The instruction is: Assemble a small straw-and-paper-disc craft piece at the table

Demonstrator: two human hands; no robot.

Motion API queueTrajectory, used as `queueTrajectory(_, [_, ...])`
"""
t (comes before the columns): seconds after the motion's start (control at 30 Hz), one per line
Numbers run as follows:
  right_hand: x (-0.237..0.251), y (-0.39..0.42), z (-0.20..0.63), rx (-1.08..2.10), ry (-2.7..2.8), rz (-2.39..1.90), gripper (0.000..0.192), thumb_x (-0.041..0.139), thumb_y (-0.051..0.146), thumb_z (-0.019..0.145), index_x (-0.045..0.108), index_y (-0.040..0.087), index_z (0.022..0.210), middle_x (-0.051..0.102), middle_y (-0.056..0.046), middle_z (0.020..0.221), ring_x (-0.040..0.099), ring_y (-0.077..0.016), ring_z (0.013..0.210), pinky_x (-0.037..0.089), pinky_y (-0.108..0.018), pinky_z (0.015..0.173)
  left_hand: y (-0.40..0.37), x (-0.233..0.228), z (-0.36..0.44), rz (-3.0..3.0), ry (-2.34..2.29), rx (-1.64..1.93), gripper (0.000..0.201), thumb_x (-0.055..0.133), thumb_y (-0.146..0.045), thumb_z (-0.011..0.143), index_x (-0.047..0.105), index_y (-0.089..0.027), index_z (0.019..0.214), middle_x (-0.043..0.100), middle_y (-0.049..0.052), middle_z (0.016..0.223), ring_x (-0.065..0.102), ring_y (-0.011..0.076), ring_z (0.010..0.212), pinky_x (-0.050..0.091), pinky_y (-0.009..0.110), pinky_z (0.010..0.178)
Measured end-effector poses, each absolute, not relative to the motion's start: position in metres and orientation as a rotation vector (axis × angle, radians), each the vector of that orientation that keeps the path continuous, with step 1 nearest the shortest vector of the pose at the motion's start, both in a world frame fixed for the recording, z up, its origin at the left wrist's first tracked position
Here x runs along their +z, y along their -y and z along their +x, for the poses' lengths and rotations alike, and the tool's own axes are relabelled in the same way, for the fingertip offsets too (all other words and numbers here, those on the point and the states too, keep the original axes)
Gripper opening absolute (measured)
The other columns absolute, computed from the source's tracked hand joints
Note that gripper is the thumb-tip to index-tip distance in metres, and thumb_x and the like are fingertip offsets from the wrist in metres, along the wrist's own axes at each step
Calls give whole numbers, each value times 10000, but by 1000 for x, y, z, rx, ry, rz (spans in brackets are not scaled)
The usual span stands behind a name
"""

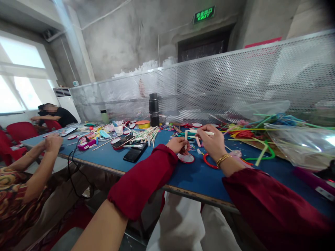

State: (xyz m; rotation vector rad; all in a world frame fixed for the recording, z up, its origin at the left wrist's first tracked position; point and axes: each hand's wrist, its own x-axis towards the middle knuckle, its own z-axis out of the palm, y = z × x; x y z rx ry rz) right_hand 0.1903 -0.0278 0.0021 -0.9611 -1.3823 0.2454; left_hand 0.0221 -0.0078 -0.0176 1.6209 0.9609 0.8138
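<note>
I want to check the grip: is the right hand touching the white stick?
Touching. The head view shows the right hand with its fingers closed around one end of the white stick, which pokes out above the blue table.

Both arms wear loose dark red sleeves (146, 177) with gathered cuffs. A gold bracelet (223, 159) circles the right wrist. Pale trousers (183, 223) cover the legs.

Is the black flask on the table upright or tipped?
Upright: the black flask stands on its base on the blue table, cap at the top.
</note>
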Motion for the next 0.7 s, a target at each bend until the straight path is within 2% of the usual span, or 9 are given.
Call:
queueTrajectory(0.17, [3,30,189,248,1392,-962,136,631,312,787,639,217,690,672,-7,664,591,-171,643,437,-312,625,11,-14,22,1618,-993,815,235,422,-226,1022,538,-157,829,607,-16,675,620,109,555,512,243,627])
queueTrajectory(0.37, [3,30,189,237,1408,-980,143,632,315,791,638,225,680,670,-12,662,592,-176,639,442,-314,616,14,-7,22,1603,-1021,794,230,411,-220,1022,527,-167,830,600,-18,677,609,108,579,537,265,713])
queueTrajectory(0.7, [-2,22,191,219,1426,-947,153,637,345,835,639,229,735,676,-16,695,631,-194,679,485,-319,632,21,-5,23,1585,-1034,787,253,398,-218,1038,523,-163,825,595,-24,675,611,100,569,504,226,638])
